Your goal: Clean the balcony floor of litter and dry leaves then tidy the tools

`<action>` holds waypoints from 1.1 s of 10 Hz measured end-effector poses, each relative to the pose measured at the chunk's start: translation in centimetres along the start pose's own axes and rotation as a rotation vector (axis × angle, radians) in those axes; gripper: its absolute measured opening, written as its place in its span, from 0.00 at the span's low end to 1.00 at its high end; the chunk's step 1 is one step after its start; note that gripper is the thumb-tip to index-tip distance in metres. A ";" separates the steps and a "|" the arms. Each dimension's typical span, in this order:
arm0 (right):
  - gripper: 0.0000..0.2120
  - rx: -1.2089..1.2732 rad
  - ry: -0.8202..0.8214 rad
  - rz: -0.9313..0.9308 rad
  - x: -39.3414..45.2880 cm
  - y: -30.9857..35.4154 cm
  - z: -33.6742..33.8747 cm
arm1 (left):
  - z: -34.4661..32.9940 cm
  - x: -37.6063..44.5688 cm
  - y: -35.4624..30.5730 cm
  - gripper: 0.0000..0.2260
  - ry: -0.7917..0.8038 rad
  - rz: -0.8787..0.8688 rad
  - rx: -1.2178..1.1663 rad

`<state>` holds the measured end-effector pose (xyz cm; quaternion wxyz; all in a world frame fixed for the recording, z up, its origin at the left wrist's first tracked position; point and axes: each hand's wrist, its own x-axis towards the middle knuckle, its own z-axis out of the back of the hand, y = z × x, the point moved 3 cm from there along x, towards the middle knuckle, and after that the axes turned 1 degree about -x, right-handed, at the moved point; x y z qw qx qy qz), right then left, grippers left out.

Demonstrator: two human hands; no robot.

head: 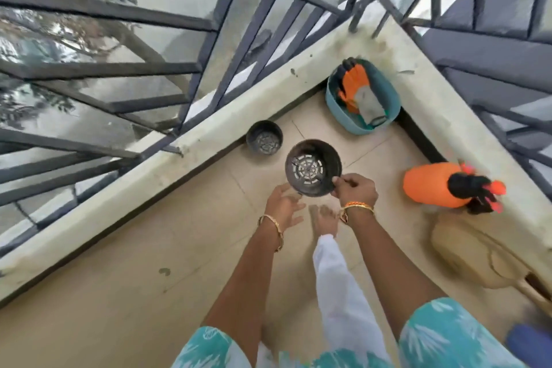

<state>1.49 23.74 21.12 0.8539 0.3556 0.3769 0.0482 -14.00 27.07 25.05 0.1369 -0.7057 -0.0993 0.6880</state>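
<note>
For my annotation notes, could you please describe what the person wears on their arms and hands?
Both arms wear short teal sleeves with a white leaf print. The left hand has a thin gold bangle at the wrist; the right hand has gold bangles and an orange thread. No gloves.

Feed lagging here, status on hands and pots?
Right hand pinching held pot rim; left hand open below it. Second pot by ledge. Nothing in the way.

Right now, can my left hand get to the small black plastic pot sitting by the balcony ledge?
Probably yes. The left hand is open and holds nothing, and only bare tile lies between it and the small black plastic pot. The larger black pot, pinched in the right hand, sits off to the side.
</note>
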 end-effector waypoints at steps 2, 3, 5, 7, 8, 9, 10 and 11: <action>0.08 -0.080 0.044 -0.042 9.3 2.0 -3.2 | -5.0 6.7 -3.3 0.24 -0.035 0.019 -0.113; 0.06 -0.074 0.038 -0.089 12.1 1.9 -4.9 | -6.0 10.0 -4.0 0.27 -0.047 0.029 -0.119; 0.11 -0.005 0.032 -0.190 18.6 0.2 -10.2 | -7.6 18.6 -5.9 0.23 -0.094 0.065 -0.154; 0.09 -0.044 -0.001 -0.227 23.5 -1.9 -15.1 | -8.2 25.6 -5.9 0.21 -0.065 0.089 -0.224; 0.09 0.025 -0.001 -0.254 24.7 -2.4 -16.6 | -8.6 26.6 -6.4 0.19 -0.031 0.087 -0.201; 0.11 0.081 0.037 -0.302 24.8 -2.1 -17.2 | -8.6 27.2 -6.6 0.16 -0.019 0.095 -0.170; 0.05 -0.080 0.053 -0.213 24.5 -0.6 -16.1 | -7.7 27.2 -6.7 0.15 -0.085 0.087 -0.049; 0.05 -0.243 0.054 -0.114 23.9 1.1 -14.5 | -6.6 26.6 -7.0 0.11 -0.187 0.002 0.121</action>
